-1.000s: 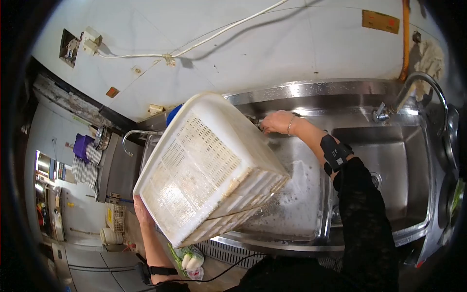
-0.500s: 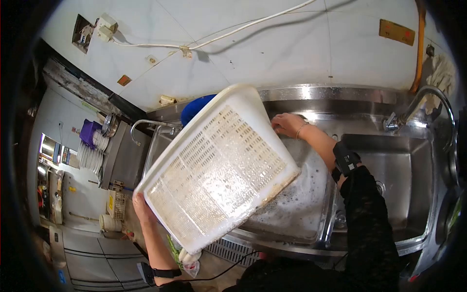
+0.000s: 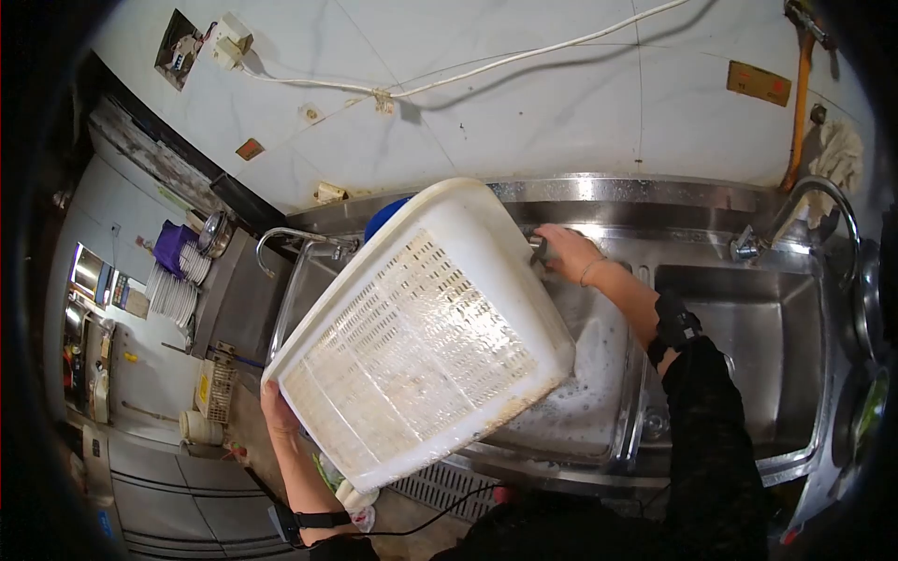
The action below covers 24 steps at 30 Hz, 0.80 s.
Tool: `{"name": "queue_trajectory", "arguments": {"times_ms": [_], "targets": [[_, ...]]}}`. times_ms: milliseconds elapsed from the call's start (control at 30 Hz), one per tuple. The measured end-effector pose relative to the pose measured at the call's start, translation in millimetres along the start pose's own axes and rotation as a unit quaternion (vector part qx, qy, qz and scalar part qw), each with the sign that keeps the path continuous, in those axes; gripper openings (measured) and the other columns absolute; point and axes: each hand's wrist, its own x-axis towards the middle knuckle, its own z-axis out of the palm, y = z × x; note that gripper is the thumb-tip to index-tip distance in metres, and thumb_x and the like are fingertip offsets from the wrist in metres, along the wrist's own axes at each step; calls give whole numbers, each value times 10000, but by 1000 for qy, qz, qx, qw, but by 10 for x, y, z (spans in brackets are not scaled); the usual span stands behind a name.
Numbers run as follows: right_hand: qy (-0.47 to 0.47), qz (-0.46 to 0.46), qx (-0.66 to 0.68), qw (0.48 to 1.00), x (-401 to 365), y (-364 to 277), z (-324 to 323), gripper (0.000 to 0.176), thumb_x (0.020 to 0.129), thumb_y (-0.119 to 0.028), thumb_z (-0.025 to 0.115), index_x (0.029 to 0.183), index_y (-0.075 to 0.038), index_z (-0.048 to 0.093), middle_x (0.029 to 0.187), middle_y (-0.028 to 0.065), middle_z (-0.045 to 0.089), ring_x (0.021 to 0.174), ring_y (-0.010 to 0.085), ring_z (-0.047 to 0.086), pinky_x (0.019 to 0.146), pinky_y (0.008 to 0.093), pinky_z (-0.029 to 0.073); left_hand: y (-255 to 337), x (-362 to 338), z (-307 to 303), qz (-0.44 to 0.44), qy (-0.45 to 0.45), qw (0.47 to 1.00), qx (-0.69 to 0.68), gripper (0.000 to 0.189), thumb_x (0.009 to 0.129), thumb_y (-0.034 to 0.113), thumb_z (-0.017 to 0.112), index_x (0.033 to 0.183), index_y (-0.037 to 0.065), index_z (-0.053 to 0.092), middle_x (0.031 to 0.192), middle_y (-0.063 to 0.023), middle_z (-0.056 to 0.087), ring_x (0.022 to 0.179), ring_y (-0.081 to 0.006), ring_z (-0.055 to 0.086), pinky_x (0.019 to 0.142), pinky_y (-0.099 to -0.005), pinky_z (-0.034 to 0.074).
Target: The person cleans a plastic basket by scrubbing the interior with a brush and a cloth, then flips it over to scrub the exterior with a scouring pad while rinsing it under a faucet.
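Head view, the only one. My left hand is clamped on the near low corner of the white slotted crate. The thumb side shows and the other fingers are tucked under the rim, out of sight. The crate is tilted, its underside faces me, and it hangs over the left end of the sink basin. From my left fingers it runs up and away to my right hand.

My right hand is at the crate's far top corner with the fingers curled. There's a small dark fitting right at the fingertips, by the back ledge. I can't tell whether the fingers are closed on the crate rim, on that fitting, or just resting there. A black wrist strap sits further down that arm.

Below my right fingers is foam on the basin water. Well off to their right is the curved faucet over the second, bare basin. Just past the crate's far-left edge a blue tub peeks out. Plates are stacked far left of my left fingers, and a wall cable runs above.

My judgement on doing this well: the left grip takes most of the weight, so it should sit right on the corner. The low edge belongs over the foam so drips land in the basin. The far corner needs steadying so the crate doesn't swing into the back ledge.
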Motion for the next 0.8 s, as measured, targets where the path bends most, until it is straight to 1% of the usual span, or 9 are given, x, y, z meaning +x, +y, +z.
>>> {"name": "queue_trajectory", "arguments": {"times_ms": [100,167,400,467,533,600,633,733,800], "targets": [[19,46,158,986,-14,-200,-117,467,816,-184,619,1244,-101,452,1239,65,493,1197,248,428,955,362,401,62,-11,33,16,-31,999,5,624,775,459,629,1140,-36,519,1064,-123,602,971,-213,585,849,-335,466],[125,-10,569,813,101,-414,-220,398,916,-263,515,1243,-49,439,1228,69,507,1173,189,452,970,325,375,100,-23,99,27,-41,999,5,585,776,437,632,1111,-32,532,1033,-112,609,943,-202,591,830,-323,469],[96,25,564,820,194,-1147,-977,393,960,-380,417,1169,-51,473,980,-5,534,897,61,484,759,213,406,428,155,444,172,26,985,17,250,878,232,557,923,-14,549,807,-63,599,705,-112,573,633,-233,457],[96,77,601,790,224,-1396,-1198,332,963,-367,415,1102,-74,488,941,-7,528,847,69,494,699,230,428,635,90,527,202,76,975,46,224,888,211,547,913,-11,554,812,-55,591,711,-111,568,643,-224,455],[125,67,747,650,334,-1504,-1332,314,956,-372,430,1076,-89,501,925,-8,530,808,79,504,664,238,446,964,12,662,235,92,960,122,253,900,240,543,904,-13,556,800,-37,569,703,-90,535,631,-225,437],[100,-24,696,711,478,-1413,-1458,357,938,-399,458,1118,-96,512,976,7,554,807,88,521,678,245,475,1279,102,576,259,193,907,269,379,917,338,489,916,-34,561,792,-69,581,621,-117,547,564,-239,445],[102,-21,698,709,533,-1443,-1560,357,938,-399,458,1118,-96,512,976,7,554,807,88,521,678,245,475,1488,107,680,203,205,936,203,443,914,386,463,948,-44,563,802,-110,609,599,-155,591,518,-259,483],[68,-30,599,798,517,-1784,-1785,418,931,-416,462,1195,-94,497,1067,20,563,866,94,532,802,261,464,1708,210,779,275,42,959,61,454,906,406,475,981,-30,575,794,-143,628,594,-181,629,511,-294,551],[164,-35,493,854,356,-2159,-1789,472,927,-466,436,1206,-89,493,1106,21,557,916,107,523,880,271,414,1803,286,566,276,32,958,73,422,902,393,497,974,-15,578,786,-130,627,589,-172,629,517,-288,554]]}}
